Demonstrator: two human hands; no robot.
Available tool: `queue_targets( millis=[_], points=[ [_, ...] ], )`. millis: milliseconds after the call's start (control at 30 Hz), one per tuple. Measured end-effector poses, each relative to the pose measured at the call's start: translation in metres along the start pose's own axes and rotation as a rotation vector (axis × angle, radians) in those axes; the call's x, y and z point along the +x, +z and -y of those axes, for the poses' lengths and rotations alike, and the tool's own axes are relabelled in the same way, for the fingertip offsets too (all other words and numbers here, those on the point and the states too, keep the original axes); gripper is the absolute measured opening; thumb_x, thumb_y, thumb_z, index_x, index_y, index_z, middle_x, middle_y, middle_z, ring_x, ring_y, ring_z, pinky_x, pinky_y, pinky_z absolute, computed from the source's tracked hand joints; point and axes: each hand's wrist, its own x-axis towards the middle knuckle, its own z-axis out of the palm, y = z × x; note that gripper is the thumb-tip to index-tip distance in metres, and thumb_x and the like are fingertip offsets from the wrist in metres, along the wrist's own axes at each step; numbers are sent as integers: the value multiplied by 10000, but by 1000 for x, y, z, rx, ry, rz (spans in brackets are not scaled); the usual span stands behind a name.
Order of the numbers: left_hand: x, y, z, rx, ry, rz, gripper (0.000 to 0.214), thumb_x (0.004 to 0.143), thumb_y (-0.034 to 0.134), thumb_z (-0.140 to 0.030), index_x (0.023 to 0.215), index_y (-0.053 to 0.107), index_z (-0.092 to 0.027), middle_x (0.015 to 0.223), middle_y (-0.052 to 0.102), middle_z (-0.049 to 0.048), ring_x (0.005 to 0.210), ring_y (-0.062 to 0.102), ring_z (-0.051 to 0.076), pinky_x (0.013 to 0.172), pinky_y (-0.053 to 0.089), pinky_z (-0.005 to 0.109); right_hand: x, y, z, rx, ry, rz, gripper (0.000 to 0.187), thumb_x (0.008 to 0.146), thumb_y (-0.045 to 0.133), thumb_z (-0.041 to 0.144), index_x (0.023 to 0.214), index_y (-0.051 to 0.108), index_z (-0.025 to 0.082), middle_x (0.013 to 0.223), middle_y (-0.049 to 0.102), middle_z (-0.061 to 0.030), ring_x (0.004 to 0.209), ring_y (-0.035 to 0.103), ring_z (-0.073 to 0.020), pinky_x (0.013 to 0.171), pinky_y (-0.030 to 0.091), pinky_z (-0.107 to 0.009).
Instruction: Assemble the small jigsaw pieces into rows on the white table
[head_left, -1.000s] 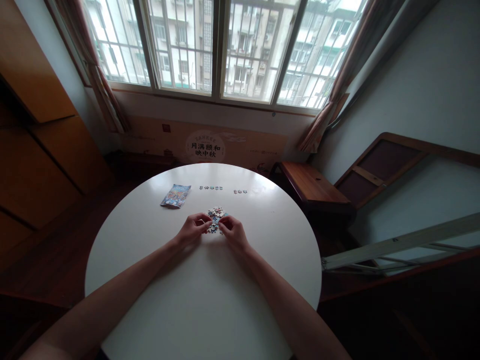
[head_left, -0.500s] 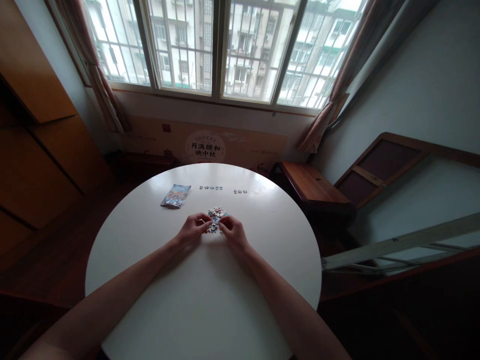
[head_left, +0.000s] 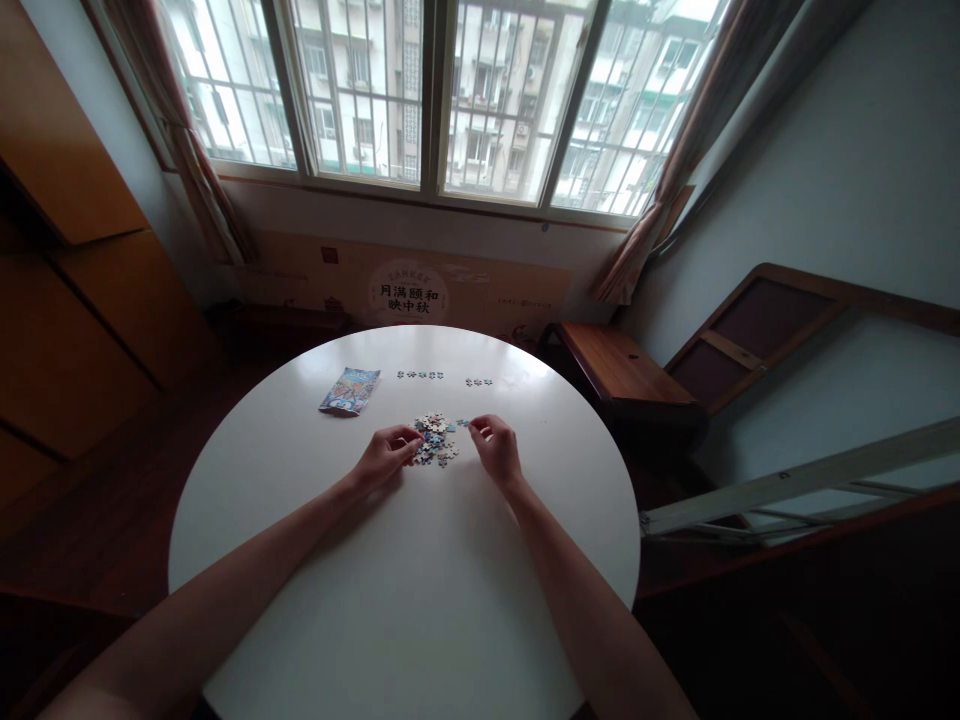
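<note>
Poster [head_left: 469, 292] under window: two lines of large dark characters, upper "月满颐和", lower "映中秋", both within a pale circle [head_left: 408, 308]. Curved line of print above them: too small to read. Further small lettering at the poster's left and right: illegible. Red square [head_left: 328, 255], upper left: marking unresolved. Packet [head_left: 350, 391] on table [head_left: 405, 580]: printed front, wording unreadable.

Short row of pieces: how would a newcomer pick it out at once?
On the round white table, look past the right hand toward the window. The short row lies there: three pieces, fewer than the long row on its left.
</note>
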Motion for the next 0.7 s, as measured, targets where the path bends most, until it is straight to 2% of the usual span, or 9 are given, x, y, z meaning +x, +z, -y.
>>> queue_targets(
  millis=[167,367,467,700],
  points=[
    [0,-1,1,14,8,10,282,723,674,-367,823,636,-105,631,588,9,521,545,97,487,442,207,8,-15,-16,-232,173,-5,109,797,547,244,795,648,202,852,659,-20,681,600,-137,659,444,-253],
    [0,-2,2,26,11,14,271,737,659,-361,819,631,-104,627,580,11,530,545,99,495,446,210,8,-22,-15,-401,309,86,120,804,552,288,797,654,226,883,664,-20,772,601,-162,666,417,-257],
    [0,-2,4,27,13,18,263,741,655,-356,814,631,-105,632,584,14,528,544,98,495,446,209,7,-25,-9,-498,289,112,143,817,545,294,846,664,219,943,650,-43,817,590,-181,700,413,-272],
    [0,-1,5,23,12,23,263,739,656,-356,824,631,-109,645,593,17,540,552,103,504,449,211,-5,-19,8,-694,86,240,301,867,480,342,1067,653,199,1142,591,-98,1039,467,-262,848,362,-340]
  ],
)
